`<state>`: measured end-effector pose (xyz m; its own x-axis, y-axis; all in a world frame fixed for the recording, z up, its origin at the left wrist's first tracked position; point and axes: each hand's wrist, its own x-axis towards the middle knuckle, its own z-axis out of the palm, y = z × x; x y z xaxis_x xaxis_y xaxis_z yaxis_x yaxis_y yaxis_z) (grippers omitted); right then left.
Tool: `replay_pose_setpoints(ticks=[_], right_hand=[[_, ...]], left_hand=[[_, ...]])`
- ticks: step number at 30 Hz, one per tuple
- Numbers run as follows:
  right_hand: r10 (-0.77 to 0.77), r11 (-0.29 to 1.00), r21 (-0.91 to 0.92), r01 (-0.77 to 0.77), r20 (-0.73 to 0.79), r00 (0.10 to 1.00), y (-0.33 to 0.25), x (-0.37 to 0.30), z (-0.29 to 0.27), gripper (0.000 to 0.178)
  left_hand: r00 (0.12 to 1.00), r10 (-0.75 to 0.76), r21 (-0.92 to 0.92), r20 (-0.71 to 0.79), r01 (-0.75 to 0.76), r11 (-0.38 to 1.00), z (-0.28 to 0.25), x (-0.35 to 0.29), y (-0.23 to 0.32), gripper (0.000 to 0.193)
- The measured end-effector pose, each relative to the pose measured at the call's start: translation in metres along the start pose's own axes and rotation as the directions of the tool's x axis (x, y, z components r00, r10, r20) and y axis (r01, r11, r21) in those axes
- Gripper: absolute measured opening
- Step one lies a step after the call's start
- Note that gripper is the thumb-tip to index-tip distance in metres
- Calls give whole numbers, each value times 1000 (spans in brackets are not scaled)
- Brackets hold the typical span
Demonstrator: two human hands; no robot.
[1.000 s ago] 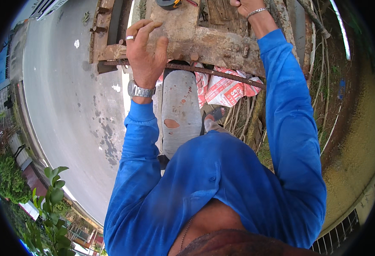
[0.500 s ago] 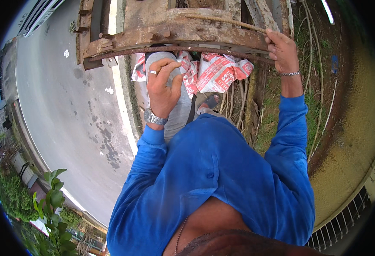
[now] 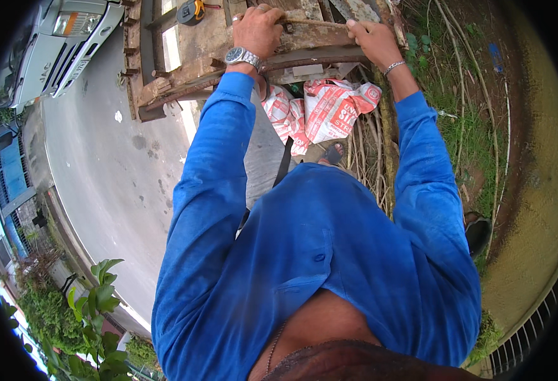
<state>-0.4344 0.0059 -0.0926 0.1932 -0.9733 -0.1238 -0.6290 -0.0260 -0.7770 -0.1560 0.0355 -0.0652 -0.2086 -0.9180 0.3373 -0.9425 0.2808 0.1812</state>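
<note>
A thin tan-brown rod (image 3: 317, 23) lies across between my hands, over a rusty, dirt-stained metal frame (image 3: 304, 41). My left hand (image 3: 258, 30), with a ring and a silver watch, is closed at the rod's left end, its fingertips partly hidden. Pinched around the right end is my right hand (image 3: 375, 43), which wears a chain bracelet. Beyond my left hand, a yellow-and-black tape measure (image 3: 190, 11) rests on the frame. Bolt-like pegs stick out along the frame's left side.
Red-and-white printed sacks (image 3: 339, 109) lie below the frame, beside my sandalled foot (image 3: 333, 152) and several thin branches (image 3: 369, 143). A white truck (image 3: 63, 41) stands on the road (image 3: 120, 165) at left. Grass and a yellowish wall (image 3: 533, 209) are at right.
My left hand has moved forward from above my leg to the rod's left end. My right hand has shifted left with the rod. The tape measure and truck front have come into view.
</note>
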Motion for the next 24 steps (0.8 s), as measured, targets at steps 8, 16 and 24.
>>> replay_pose_setpoints(ticks=[8,16,24], right_hand=[[-92,973,-211,94,17,996,-4,0,4,49],[-48,908,-419,9,-84,995,-31,-20,19,48],[-120,984,-154,88,-213,970,-15,-63,-5,35]], left_hand=[[987,-17,-88,159,31,996,-4,-7,-13,15],[997,69,-137,-18,-71,988,0,-27,1,13],[1000,15,-119,3,-14,993,-5,-25,9,14]])
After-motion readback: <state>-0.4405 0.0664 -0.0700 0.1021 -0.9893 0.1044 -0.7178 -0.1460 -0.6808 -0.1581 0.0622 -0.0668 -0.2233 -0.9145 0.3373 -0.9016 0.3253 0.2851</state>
